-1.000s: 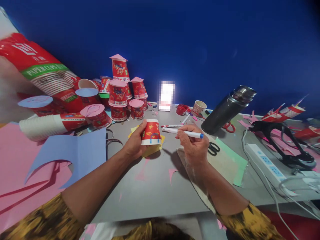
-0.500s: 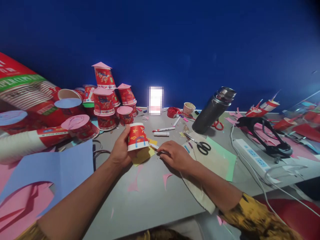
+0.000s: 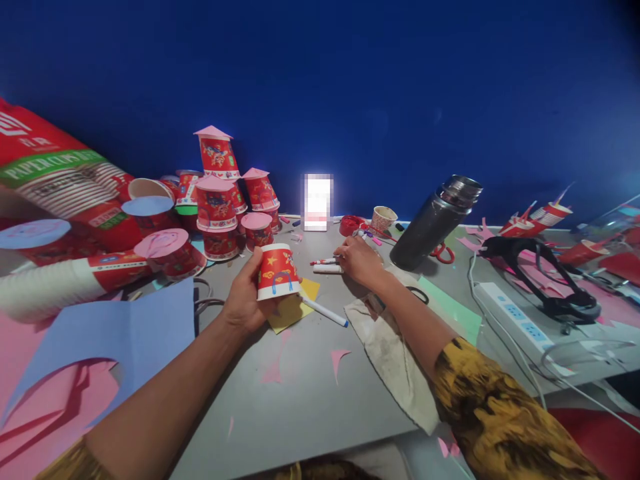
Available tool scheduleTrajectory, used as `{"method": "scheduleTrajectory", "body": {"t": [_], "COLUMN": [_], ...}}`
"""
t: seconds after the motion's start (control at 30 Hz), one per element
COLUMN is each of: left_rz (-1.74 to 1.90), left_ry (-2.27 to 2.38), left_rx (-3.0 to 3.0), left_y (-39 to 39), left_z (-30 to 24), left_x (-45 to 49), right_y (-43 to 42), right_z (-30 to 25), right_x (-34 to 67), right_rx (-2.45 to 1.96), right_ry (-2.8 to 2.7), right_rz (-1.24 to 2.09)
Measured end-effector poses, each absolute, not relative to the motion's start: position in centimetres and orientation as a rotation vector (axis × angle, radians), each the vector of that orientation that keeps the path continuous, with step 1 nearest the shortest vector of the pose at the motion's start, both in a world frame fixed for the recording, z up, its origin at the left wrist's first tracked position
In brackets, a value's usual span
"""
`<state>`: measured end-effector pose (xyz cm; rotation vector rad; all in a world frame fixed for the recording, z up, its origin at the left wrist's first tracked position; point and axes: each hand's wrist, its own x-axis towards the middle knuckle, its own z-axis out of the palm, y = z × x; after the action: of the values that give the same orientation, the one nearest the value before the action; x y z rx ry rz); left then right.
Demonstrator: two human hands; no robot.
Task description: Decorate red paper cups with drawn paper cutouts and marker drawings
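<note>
Over the worktop [image 3: 295,413], the left hand [image 3: 244,297] grips the red cup [image 3: 277,265] mouth-down, probably so that its blue drawing is visible. The right hand [image 3: 361,262] bends over the markers [image 3: 327,269]; whether it grips one cannot be told.

Passage exists over the front grey tabletop [image 3: 300,413], limited ahead by the held paper cup [image 3: 277,272] and marker [image 3: 327,313], rear-left by stacked cups [image 3: 216,208], rear-right by the vacuum flask [image 3: 431,227].

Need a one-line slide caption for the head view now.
Left hand holds an upended red cup; right hand at two markers; blue-ended marker lies nearer, partly over yellow paper.
</note>
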<state>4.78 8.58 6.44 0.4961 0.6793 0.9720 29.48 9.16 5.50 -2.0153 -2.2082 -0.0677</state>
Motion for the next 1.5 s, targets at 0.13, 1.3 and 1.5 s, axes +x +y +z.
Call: {"method": "scheduleTrajectory", "body": {"t": [0.13,1.3,1.5], "left_rz": [1.013,0.985,1.011], "left_ry": [0.662,0.634,0.631], "left_rx": [0.443,0.572,0.538], "left_y": [8.9,9.0,9.0], "left_z": [6.5,5.1,4.9], "left_x": [4.8,4.7,4.9], "right_y": [9.3,1.0,0.9], "right_z": [5.1,8.9,8.2], "right_x": [29.7,25.0,24.3], "right_rx": [-2.010,-0.984,-0.909], "right_ry": [-2.216,-1.072,-1.086], "right_rz": [-0.036,1.297,1.066]}}
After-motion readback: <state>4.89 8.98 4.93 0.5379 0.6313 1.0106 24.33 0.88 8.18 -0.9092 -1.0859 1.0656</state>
